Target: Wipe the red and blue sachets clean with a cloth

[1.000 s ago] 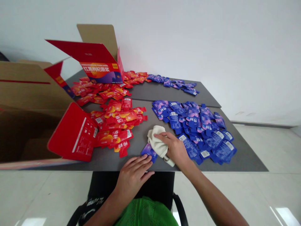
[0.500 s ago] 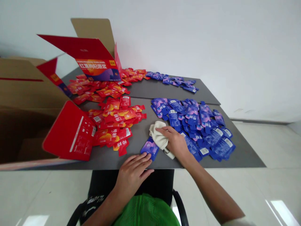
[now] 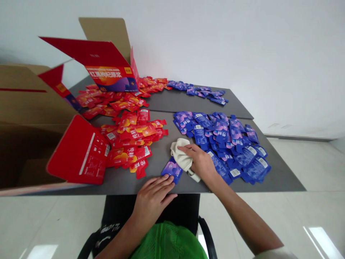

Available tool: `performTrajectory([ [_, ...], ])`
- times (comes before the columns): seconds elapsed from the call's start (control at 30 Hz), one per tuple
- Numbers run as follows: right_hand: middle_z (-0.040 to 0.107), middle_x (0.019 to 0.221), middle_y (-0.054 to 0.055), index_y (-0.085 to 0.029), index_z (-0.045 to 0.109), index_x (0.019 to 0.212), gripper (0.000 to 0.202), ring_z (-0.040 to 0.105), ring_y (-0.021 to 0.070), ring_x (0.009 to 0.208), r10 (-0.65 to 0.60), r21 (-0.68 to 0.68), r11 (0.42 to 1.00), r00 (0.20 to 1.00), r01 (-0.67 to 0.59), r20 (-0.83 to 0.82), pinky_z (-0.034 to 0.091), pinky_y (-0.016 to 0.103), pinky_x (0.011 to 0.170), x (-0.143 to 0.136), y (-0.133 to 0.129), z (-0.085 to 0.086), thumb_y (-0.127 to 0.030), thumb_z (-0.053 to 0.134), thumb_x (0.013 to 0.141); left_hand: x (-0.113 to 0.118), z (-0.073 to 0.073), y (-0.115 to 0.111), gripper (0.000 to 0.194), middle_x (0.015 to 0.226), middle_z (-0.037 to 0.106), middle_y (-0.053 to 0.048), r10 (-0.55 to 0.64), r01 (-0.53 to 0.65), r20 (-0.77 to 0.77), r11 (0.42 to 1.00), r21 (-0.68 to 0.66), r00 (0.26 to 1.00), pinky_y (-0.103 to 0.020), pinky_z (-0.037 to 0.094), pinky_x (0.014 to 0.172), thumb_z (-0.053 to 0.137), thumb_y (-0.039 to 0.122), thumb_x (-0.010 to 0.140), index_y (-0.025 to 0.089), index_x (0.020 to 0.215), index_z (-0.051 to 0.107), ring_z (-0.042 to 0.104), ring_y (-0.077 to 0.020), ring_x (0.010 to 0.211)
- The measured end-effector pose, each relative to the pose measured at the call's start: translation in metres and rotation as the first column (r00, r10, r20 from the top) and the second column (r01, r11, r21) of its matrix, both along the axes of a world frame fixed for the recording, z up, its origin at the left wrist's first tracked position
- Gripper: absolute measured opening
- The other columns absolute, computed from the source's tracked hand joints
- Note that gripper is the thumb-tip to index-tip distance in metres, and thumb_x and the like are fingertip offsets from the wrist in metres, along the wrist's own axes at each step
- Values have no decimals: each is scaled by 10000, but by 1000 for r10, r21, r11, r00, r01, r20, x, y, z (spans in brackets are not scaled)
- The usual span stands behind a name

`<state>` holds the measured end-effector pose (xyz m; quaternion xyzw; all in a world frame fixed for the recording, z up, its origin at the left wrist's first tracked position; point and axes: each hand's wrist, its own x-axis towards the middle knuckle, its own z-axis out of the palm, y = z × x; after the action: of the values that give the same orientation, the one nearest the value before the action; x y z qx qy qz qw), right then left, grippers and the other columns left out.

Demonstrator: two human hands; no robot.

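Observation:
A single blue packet (image 3: 171, 169) lies near the front edge of the grey table. My left hand (image 3: 154, 196) rests its fingertips on the packet's lower end, fingers stretched out and thumb apart. Bunched in my right hand (image 3: 199, 161) is a cream cloth (image 3: 182, 157), which covers the packet's upper right part. A large pile of blue packets (image 3: 221, 135) starts just right of my right hand. To the left, red packets (image 3: 134, 135) lie in a heap beside the red flap of an open carton.
The open cardboard carton (image 3: 29, 144) takes up the left side. Behind stands a red box (image 3: 113, 77) with raised flaps, with more red packets (image 3: 121, 102) around it. A row of blue packets (image 3: 199, 91) runs along the back of the table (image 3: 172, 102).
The view has shifted very slightly. Both hands, the cloth and the blue packet stay in nearly the same place.

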<state>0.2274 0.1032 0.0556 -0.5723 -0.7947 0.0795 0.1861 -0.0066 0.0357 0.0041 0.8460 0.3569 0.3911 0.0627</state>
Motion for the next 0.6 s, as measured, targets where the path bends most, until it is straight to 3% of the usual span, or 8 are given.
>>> performTrajectory([
  [0.07, 696, 1340, 54, -314, 663, 1402, 493, 734, 211, 1081, -25, 51, 998, 1000, 25, -8, 595, 262, 866, 1, 2, 8, -118, 635, 950, 0, 0, 0, 166, 1175, 799, -34, 5, -5, -2, 1000, 4, 1000, -385, 576, 946, 667, 296, 1009, 213, 1131, 745, 766, -229, 1071],
  [0.17, 682, 1367, 45, -337, 632, 1431, 499, 704, 200, 1161, 89, 91, 993, 990, -79, -109, 576, 257, 930, -12, -25, 13, -150, 641, 969, 0, 0, -1, 150, 1106, 815, -32, 19, -19, 0, 1000, -14, 1000, -397, 579, 941, 659, 305, 1012, 214, 1081, 756, 778, -230, 1009],
  [0.3, 692, 1353, 23, -352, 627, 1429, 526, 719, 167, 1118, 228, -29, 972, 966, -233, -119, 579, 228, 908, -27, -50, 1, -119, 654, 958, 0, 1, -2, 165, 893, 814, -13, 23, -22, 1, 996, -82, 1000, -404, 584, 929, 647, 291, 1011, 218, 908, 753, 777, -209, 837],
  [0.4, 700, 1333, 35, -337, 658, 1399, 508, 722, 180, 1120, 125, -31, 991, 988, -128, -93, 584, 238, 900, -16, -27, -6, -106, 654, 947, 0, 0, -1, 144, 1077, 818, -30, 4, -4, -7, 998, -62, 1000, -399, 577, 952, 663, 307, 1007, 220, 1069, 759, 775, -227, 1004],
  [0.5, 706, 1325, 50, -319, 674, 1387, 505, 740, 204, 1067, -22, 24, 999, 1000, 23, -13, 598, 261, 857, -1, 1, 1, -86, 635, 941, 0, -1, 0, 188, 1186, 796, -37, 2, -2, 2, 1000, -18, 1000, -391, 570, 962, 659, 313, 1014, 212, 1146, 746, 761, -229, 1083],
  [0.6, 698, 1340, 49, -313, 672, 1389, 467, 725, 210, 1115, 8, 99, 995, 997, 0, -79, 589, 264, 890, -5, -7, 13, -122, 627, 966, 0, -1, 0, 178, 1164, 802, -35, 13, -13, 10, 1000, -11, 1000, -394, 573, 953, 659, 317, 1012, 209, 1117, 753, 764, -230, 1069],
])
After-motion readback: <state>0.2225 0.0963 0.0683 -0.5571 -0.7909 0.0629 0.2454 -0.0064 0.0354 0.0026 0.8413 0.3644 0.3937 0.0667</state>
